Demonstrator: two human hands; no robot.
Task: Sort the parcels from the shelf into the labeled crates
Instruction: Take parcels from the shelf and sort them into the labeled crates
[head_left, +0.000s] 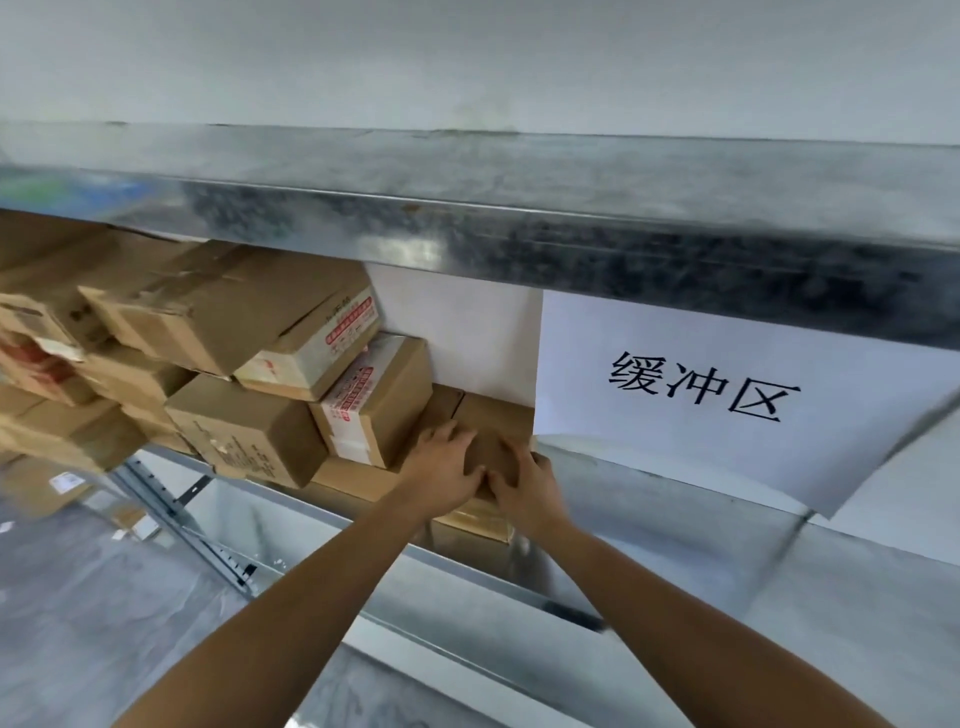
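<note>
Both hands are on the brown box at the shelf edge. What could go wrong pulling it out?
The taped carton beside the box sits in a skewed stack; pulling may topple it. The sign hangs close beside the right hand and could snag or tear.

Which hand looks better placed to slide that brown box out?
Probably right: the right hand grips the box beside bare shelf; the left hand is crowded by stacked parcels.

Left hand (442, 460) beside right hand (525, 488), outstretched
</note>
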